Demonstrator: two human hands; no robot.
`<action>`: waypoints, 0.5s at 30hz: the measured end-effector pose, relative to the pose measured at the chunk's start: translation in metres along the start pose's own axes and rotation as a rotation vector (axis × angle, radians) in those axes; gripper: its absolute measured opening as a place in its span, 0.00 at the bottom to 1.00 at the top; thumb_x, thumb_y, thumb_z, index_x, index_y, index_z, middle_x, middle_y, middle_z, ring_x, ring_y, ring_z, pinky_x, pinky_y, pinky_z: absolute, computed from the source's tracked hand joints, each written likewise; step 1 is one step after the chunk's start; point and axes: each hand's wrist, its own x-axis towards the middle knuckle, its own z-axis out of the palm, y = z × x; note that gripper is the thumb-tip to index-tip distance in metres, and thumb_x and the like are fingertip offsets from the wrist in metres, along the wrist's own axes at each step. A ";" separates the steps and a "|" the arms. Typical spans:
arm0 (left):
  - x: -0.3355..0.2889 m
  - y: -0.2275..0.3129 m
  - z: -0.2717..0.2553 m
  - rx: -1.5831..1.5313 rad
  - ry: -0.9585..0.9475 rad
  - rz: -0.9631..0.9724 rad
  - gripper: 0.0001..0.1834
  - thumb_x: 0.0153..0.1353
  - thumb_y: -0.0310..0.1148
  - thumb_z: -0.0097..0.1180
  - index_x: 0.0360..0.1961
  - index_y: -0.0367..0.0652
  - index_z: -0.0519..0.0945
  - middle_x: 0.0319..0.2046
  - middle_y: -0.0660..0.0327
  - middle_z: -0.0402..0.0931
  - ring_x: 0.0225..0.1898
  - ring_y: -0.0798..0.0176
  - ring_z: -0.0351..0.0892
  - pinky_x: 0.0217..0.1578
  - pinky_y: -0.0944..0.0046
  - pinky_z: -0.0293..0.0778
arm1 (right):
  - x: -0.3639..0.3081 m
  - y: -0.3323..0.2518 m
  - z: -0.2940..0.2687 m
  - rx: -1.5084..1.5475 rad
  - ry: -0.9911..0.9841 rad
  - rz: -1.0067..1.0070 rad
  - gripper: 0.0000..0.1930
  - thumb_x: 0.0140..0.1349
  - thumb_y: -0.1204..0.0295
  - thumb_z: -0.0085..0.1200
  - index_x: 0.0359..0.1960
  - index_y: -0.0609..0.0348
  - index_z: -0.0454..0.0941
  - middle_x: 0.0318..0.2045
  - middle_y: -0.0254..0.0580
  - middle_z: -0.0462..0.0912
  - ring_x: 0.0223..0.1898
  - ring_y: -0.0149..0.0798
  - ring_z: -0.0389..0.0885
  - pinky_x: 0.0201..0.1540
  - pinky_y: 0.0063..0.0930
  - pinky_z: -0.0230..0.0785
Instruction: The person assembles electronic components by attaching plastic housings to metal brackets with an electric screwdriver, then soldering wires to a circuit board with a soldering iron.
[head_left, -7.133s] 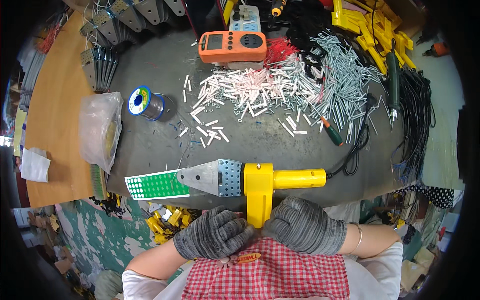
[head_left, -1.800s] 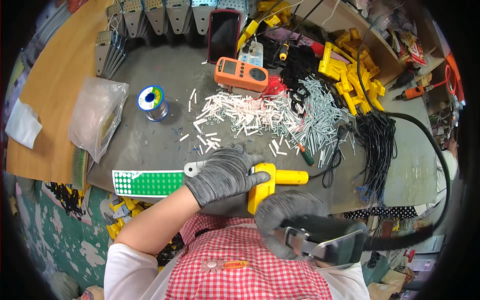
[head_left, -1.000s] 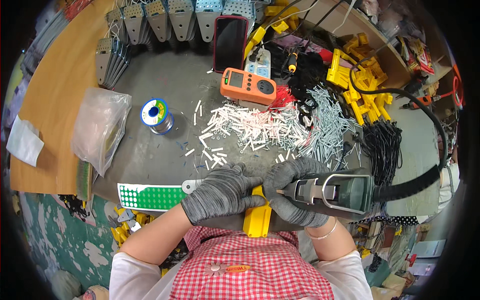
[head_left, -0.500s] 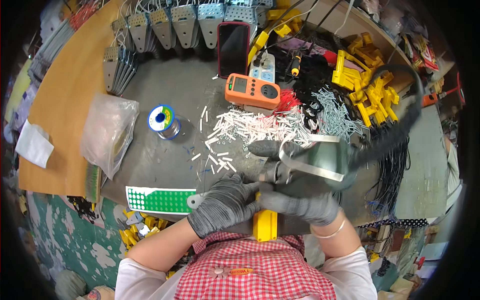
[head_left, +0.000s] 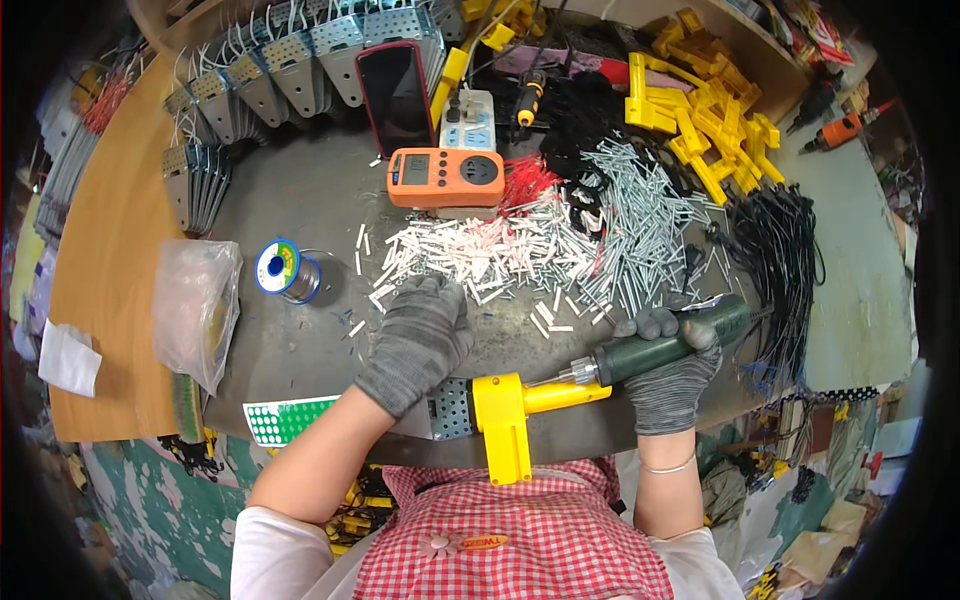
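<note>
My left hand [head_left: 418, 338], in a grey knit glove, is at the near edge of a pile of white sleeve-like pieces [head_left: 460, 248]. Its fingers are curled in, and whatever they hold is hidden. My gloved right hand [head_left: 668, 388] grips a dark green electric screwdriver [head_left: 672, 345] lying nearly level, its metal chuck and bit pointing left. The bit is close along the arm of a yellow plastic part [head_left: 500, 408] at the table's near edge. A perforated metal plate [head_left: 452, 408] adjoins that part on the left, partly below my left forearm.
Silver screws [head_left: 640, 225] are heaped right of the white pieces. Behind stand an orange meter [head_left: 445, 178], a phone [head_left: 396, 98] and a power strip [head_left: 468, 125]. A solder spool [head_left: 288, 272] and plastic bag [head_left: 195, 310] are left; black cables [head_left: 778, 270] and yellow parts [head_left: 715, 110] right.
My left hand has left the yellow part and moved forward to the white pieces. My right hand has shifted right and now grips the screwdriver. The yellow part now lies crosswise.
</note>
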 end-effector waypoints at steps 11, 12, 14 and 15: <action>-0.096 0.012 0.000 -0.491 0.251 0.026 0.14 0.43 0.22 0.68 0.31 0.45 0.76 0.28 0.58 0.78 0.31 0.52 0.79 0.35 0.57 0.76 | -0.008 0.019 0.027 0.030 0.061 -0.112 0.08 0.51 0.66 0.58 0.30 0.53 0.73 0.25 0.31 0.73 0.32 0.35 0.73 0.52 0.42 0.68; -0.095 0.015 -0.001 -0.484 0.285 0.040 0.14 0.44 0.21 0.67 0.31 0.46 0.77 0.29 0.58 0.79 0.30 0.53 0.78 0.34 0.57 0.75 | -0.009 0.021 0.038 -0.003 0.047 -0.080 0.08 0.52 0.66 0.57 0.32 0.53 0.74 0.25 0.30 0.73 0.32 0.34 0.73 0.51 0.41 0.69; -0.094 0.016 0.000 -0.488 0.293 0.025 0.14 0.44 0.21 0.67 0.30 0.45 0.77 0.28 0.58 0.79 0.30 0.53 0.78 0.33 0.56 0.75 | -0.009 0.024 0.040 -0.037 0.028 -0.044 0.09 0.53 0.67 0.57 0.34 0.53 0.75 0.24 0.29 0.73 0.32 0.33 0.73 0.51 0.41 0.69; -0.093 0.017 0.001 -0.495 0.294 0.015 0.13 0.44 0.21 0.66 0.30 0.45 0.77 0.28 0.58 0.79 0.30 0.53 0.78 0.32 0.56 0.74 | -0.007 0.022 0.030 -0.014 0.015 -0.061 0.09 0.52 0.65 0.57 0.31 0.54 0.74 0.26 0.31 0.73 0.33 0.35 0.73 0.51 0.42 0.69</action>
